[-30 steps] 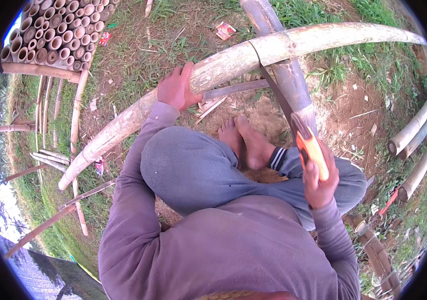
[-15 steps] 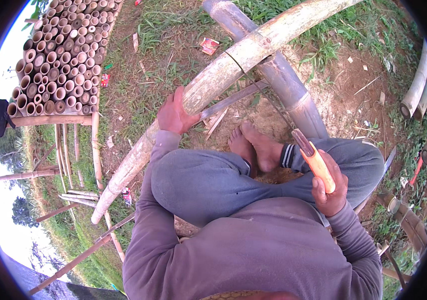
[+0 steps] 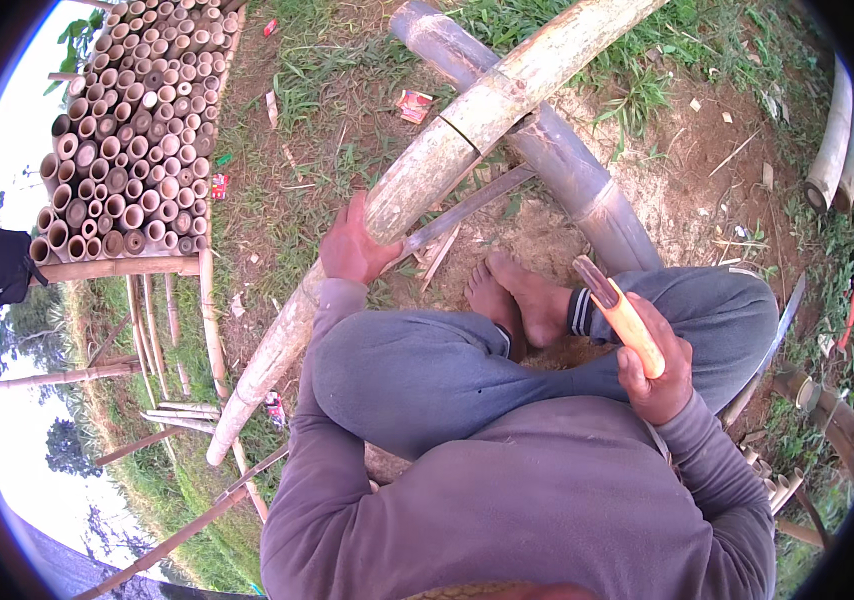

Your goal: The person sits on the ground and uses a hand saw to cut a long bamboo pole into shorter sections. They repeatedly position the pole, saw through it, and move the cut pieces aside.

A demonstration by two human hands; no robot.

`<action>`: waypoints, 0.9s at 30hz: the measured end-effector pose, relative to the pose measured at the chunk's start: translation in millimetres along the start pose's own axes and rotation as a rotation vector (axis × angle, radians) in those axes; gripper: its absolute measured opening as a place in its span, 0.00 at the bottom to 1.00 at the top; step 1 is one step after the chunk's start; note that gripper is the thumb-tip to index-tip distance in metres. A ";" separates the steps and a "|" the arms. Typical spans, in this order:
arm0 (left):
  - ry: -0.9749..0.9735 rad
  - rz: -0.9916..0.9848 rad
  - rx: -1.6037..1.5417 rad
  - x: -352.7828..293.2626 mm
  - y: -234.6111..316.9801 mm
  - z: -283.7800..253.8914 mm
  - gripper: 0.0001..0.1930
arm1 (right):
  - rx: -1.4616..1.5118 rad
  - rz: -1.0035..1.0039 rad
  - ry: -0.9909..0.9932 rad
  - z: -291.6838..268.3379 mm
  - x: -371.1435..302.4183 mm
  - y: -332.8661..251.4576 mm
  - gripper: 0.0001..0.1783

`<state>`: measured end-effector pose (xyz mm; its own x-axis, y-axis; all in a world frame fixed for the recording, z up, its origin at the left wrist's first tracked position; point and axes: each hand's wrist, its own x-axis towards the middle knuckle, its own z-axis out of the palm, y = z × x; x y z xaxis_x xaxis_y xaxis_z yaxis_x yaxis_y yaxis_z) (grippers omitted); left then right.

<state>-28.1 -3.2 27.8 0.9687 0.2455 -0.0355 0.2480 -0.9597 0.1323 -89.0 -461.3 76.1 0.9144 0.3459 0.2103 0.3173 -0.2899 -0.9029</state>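
Observation:
A long pale bamboo pole (image 3: pixel 419 188) slants from the lower left to the upper right. My left hand (image 3: pixel 355 245) is closed round it, left of my feet. Above that hand a dark cut (image 3: pixel 460 134) runs across the pole. My right hand (image 3: pixel 662 370) grips the orange handle of a saw (image 3: pixel 635 335) over my right thigh, its dark front end pointing up and left toward the cut. The thin blade hardly shows, so I cannot tell whether it sits in the cut. The pole crosses over a thick grey bamboo post (image 3: pixel 587 195).
Many short bamboo tubes (image 3: pixel 132 140) are stacked on a bamboo rack at the upper left, with a black bag (image 3: pixel 7 265) hanging there. A long blade (image 3: pixel 782 320) lies by my right knee. Bamboo poles (image 3: pixel 832 135) lie at the far right.
The saw blade showed as a thin line between handle and cut; now it hardly shows. My right hand stays almost in place. The whole view has shifted slightly.

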 end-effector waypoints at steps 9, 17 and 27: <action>0.057 0.053 0.021 8.9 11.6 -11.8 0.53 | -0.023 0.177 0.042 107.8 185.9 21.4 0.28; 0.049 0.035 -0.010 -2.2 -1.2 1.4 0.53 | 0.016 0.015 0.032 7.3 4.6 0.6 0.32; 0.016 0.043 -0.003 -4.0 6.7 -11.5 0.54 | 0.002 0.194 0.077 92.8 141.5 18.3 0.29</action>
<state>-30.3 -9.1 40.3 0.9783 0.2065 -0.0143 0.2065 -0.9689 0.1362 22.9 -334.8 54.5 0.9748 0.2147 0.0606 0.1333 -0.3429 -0.9299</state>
